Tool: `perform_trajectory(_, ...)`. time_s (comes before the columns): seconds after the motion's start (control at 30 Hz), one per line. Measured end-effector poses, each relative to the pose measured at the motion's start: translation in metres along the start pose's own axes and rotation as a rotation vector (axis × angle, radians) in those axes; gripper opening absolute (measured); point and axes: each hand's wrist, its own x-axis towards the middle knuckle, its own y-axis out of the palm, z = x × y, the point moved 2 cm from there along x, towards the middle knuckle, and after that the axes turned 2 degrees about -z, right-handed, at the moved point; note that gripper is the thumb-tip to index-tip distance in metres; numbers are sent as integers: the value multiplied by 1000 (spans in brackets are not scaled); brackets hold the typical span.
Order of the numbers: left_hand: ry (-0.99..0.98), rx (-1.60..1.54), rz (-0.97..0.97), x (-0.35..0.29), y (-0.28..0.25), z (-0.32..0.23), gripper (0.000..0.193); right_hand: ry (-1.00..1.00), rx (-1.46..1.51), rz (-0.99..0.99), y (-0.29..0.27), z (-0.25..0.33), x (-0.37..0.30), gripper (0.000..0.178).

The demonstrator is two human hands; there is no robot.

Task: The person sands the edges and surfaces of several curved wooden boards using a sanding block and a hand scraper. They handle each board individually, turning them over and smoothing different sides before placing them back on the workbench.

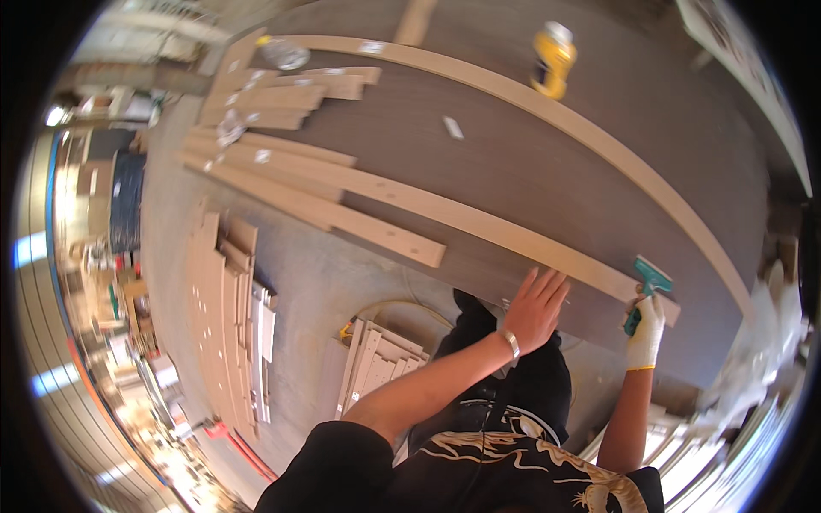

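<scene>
wooden strip runs long and pale across the dark table, slanting from upper left down to the near right edge. left hand, bare with a band at the wrist, lies flat with fingers spread, pressing on the table right at the strip's lower edge, fingertips touching the wood. right hand, in a white glove, is closed around the dark handle of a teal scraper, whose wide head sits on the strip's near end. so the strip is pinned between the two hands, at the table's near corner.

a second, longer strip curves across the table farther out, well apart from both hands. shorter boards are stacked at the table's far left end, and one loose board lies just beside the first strip on its left. a yellow bottle stands at the far side of the table. down on the grey floor, left of the person, a pile of cut panels lies in rows, and a smaller bundle of panels sits close to the person's legs, beneath the left forearm.
</scene>
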Motion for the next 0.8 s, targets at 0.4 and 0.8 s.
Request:
perform_trajectory(0.4,-1609,137,381,-558,-167,195,47,-1,-279,41,330,-4,72,35)
perform_trajectory(0.8,-1749,-87,-44,-598,-152,217,54,-678,-1207,-499,431,18,3,50)
